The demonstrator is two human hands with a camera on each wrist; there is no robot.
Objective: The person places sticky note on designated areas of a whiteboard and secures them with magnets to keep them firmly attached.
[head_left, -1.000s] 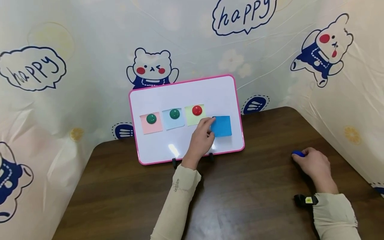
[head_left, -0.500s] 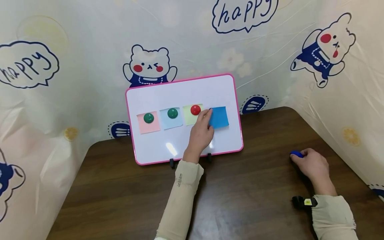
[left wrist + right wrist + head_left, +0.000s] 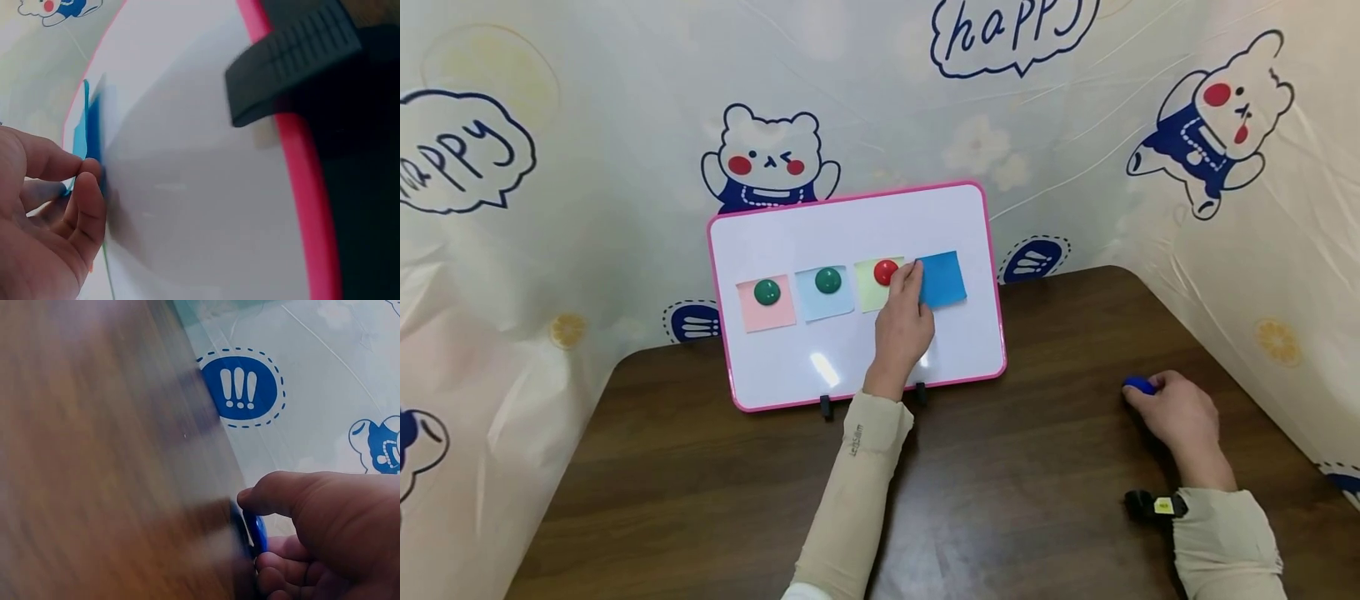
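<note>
A whiteboard (image 3: 790, 237) with a pink rim leans upright at the back of the table. On it my left hand (image 3: 904, 329) pinches a blue sticky note (image 3: 944, 280) by its left side. In the left wrist view, the blue note (image 3: 93, 125) stands nearly edge-on at the board. Left of it hang a pink note (image 3: 767, 318), a pale blue note (image 3: 824, 307) and a pale green note (image 3: 868, 300), partly covered by my hand. Two green magnets (image 3: 828, 281) and one red magnet (image 3: 886, 272) hold them. My right hand (image 3: 1180, 417) holds a blue round magnet (image 3: 257, 532) low over the table.
Black stand feet (image 3: 826, 407) hold the board's lower edge. The brown wooden table (image 3: 1022, 467) stretches out in front. A printed cloth (image 3: 910, 100) with bears hangs behind and along both sides. A black wrist device (image 3: 1150, 505) is by the right sleeve.
The left hand has moved the blue note up and slightly left on the board, level with the row of notes. The right hand has stayed nearly still with the blue magnet.
</note>
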